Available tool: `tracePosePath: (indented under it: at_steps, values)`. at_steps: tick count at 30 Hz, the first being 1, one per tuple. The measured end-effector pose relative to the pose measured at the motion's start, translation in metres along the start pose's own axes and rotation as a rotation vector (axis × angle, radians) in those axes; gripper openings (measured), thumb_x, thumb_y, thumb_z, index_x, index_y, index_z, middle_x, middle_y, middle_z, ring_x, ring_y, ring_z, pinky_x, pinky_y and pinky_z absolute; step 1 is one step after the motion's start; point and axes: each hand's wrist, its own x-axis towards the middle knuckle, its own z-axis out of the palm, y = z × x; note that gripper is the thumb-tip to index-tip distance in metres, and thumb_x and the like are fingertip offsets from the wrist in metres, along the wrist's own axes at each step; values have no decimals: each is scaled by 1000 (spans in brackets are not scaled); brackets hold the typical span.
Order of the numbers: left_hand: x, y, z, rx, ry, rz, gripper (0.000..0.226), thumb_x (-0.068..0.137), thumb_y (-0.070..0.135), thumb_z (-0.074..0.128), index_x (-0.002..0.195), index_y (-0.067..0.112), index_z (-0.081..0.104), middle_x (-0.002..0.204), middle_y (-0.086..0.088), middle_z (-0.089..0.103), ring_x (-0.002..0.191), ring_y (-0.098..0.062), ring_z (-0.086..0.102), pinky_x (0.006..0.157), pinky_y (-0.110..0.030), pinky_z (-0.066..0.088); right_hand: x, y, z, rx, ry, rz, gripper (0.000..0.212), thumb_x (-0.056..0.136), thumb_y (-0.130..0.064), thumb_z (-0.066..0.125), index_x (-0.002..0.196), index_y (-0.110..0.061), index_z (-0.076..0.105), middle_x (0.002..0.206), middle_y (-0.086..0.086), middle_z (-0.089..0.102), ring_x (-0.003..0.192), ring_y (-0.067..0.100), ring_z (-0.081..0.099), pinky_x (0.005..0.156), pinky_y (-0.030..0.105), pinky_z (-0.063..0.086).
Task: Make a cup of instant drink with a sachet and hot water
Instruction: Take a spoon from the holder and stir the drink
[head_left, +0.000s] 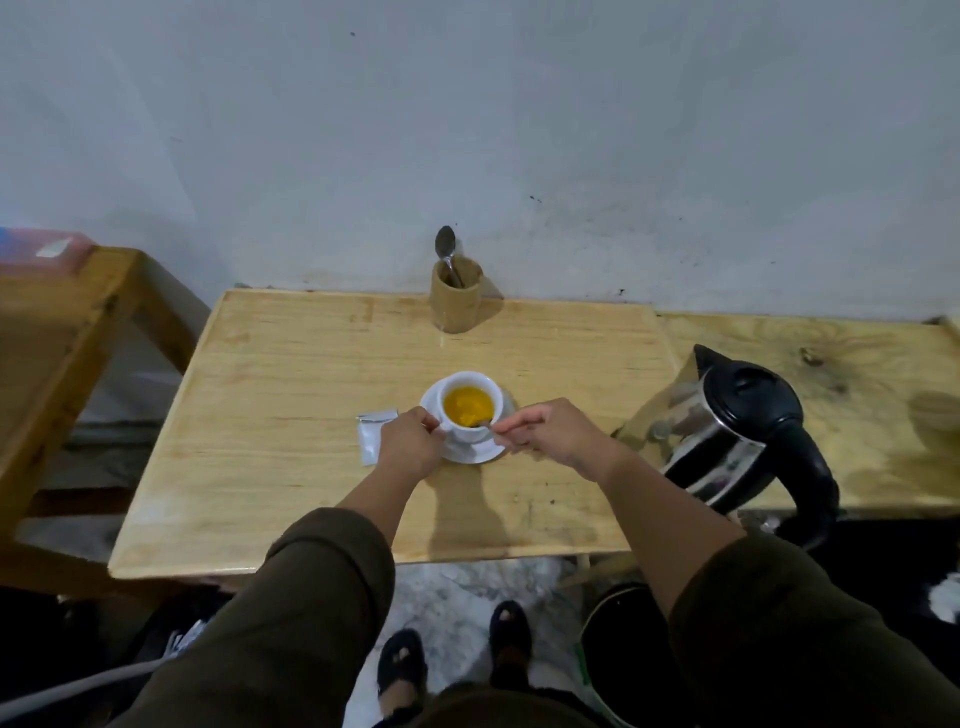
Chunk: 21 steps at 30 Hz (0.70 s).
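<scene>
The bowl of the spoon (485, 424) in the cup (471, 402) was mostly lost under the drink, and only a short bit of handle showed between the right hand's (550, 434) pinched fingers. The left hand (410, 441) covered the cup's near left side and part of the sachet (373, 434), so whether it gripped a handle there was hard to make out; its fingers were closed against the cup. The white cup sat on a white saucer (475, 453) near the middle of the wooden table (291, 415), holding a bright yellow-orange liquid. The opened sachet lay flat just left of the saucer. At the table's far edge a wooden holder (457, 304) held another spoon (447, 249) upright. A black and steel kettle (737, 436) stood to the right, lid shut.
</scene>
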Motion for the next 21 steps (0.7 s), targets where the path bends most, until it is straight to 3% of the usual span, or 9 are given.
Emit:
tracePosePath:
  at_steps: [3, 6, 8, 10, 14, 18, 21]
  values:
    - [0, -2, 0, -16, -12, 31, 29, 94, 26, 53, 114, 6, 60, 115, -14, 68, 111, -29, 59, 81, -29, 41, -9, 7, 5, 55, 12, 91, 21, 87, -6, 58, 99, -3, 74, 84, 5, 70, 68, 4, 60, 58, 17, 43]
    - [-1, -5, 1, -42, -15, 61, 29, 95, 27, 51, 114, 7, 60, 114, -15, 67, 109, -30, 59, 78, -29, 42, -17, 14, 14, 102, 38, 121, 23, 85, -20, 65, 88, 1, 74, 76, 7, 65, 67, 9, 56, 58, 20, 40]
    - [-2, -8, 2, -39, -17, 84, 31, 96, 29, 49, 116, 7, 60, 115, -16, 67, 109, -32, 59, 83, -33, 47, -23, 18, 20, 125, 67, 89, 19, 85, -14, 67, 89, 4, 72, 67, 7, 62, 59, 9, 54, 48, 13, 42]
    - [-3, -11, 3, -27, -27, 86, 32, 97, 27, 46, 121, 9, 57, 117, -17, 66, 109, -34, 60, 85, -37, 50, -26, 23, 24, 140, 92, 110, 3, 83, -6, 69, 82, -3, 68, 65, 3, 61, 57, 8, 54, 41, 7, 41]
    - [-4, -17, 5, -8, -44, 92, 36, 96, 20, 47, 130, 8, 48, 120, -19, 63, 113, -35, 58, 88, -36, 48, -26, 36, 31, 134, 145, 165, 26, 78, -3, 73, 72, -17, 52, 73, 4, 64, 66, 11, 59, 59, 20, 45]
    - [-5, -23, 8, 33, -52, 85, 49, 88, 19, 60, 133, 7, 45, 121, -20, 62, 115, -35, 57, 87, -35, 47, -27, 47, 32, 217, 222, 200, 25, 75, -2, 75, 70, -21, 60, 71, 1, 65, 71, 19, 60, 68, 29, 45]
    - [-4, -24, 15, 66, -62, 76, 49, 86, 19, 62, 130, 5, 47, 121, -19, 61, 114, -34, 57, 88, -34, 45, -26, 53, 30, 266, 320, 224, 24, 76, -3, 74, 65, -22, 64, 70, 4, 65, 76, 22, 54, 66, 33, 41]
